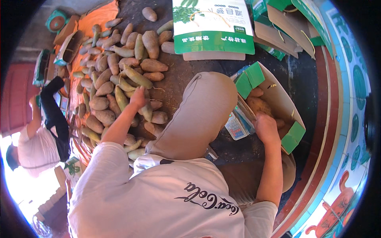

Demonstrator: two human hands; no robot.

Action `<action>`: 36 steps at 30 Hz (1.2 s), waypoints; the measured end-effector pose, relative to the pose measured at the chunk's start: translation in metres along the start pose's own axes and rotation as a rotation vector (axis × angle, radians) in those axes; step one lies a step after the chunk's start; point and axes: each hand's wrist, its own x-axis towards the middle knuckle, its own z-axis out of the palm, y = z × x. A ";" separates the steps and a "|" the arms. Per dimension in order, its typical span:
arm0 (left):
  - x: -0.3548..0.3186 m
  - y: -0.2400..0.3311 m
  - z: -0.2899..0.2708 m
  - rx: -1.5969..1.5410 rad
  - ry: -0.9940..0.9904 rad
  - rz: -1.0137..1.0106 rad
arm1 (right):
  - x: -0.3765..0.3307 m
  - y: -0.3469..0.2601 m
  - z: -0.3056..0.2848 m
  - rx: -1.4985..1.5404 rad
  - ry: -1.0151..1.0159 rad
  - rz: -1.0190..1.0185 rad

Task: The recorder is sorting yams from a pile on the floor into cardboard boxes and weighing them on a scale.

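Observation:
My left hand (138, 98) reaches into a large heap of sweet potatoes (105, 117) and long green radishes. Its fingers are closed round a greenish-brown radish (147, 113) at the heap's right side. To the right, my right hand (266, 126) is closed at the near edge of an open carton (278, 85) with green flaps; its fingertips are partly hidden. Several sweet potatoes (260, 106) lie inside that carton. A scale with a keypad (235, 127) shows beside the carton, partly covered by it.
My bent knee (210, 95) rises between heap and carton. A flat white-and-green box (214, 39) lies ahead, with more open cartons (285, 29) at the far right. An orange sheet (97, 23) lies under the heap. Another person (37, 148) works at the left. A tiled wall stands right.

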 end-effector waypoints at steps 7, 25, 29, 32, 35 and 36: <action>0.004 0.076 -0.098 -0.243 0.413 0.247 | -0.003 -0.003 -0.001 -0.004 0.023 -0.009; -0.063 0.343 -0.165 -1.036 -0.072 0.671 | -0.013 0.007 0.002 -0.038 0.120 -0.009; -0.059 0.364 -0.140 -1.082 -0.213 0.700 | -0.015 0.007 -0.003 -0.027 0.177 -0.013; -0.094 0.370 -0.163 -1.061 0.086 0.873 | -0.016 0.013 -0.002 -0.033 0.163 0.025; -0.138 0.355 -0.196 -0.996 0.497 0.971 | -0.014 0.013 0.002 -0.048 0.100 -0.020; -0.153 0.350 -0.204 -0.969 0.687 1.066 | -0.013 0.016 0.007 -0.015 0.105 0.010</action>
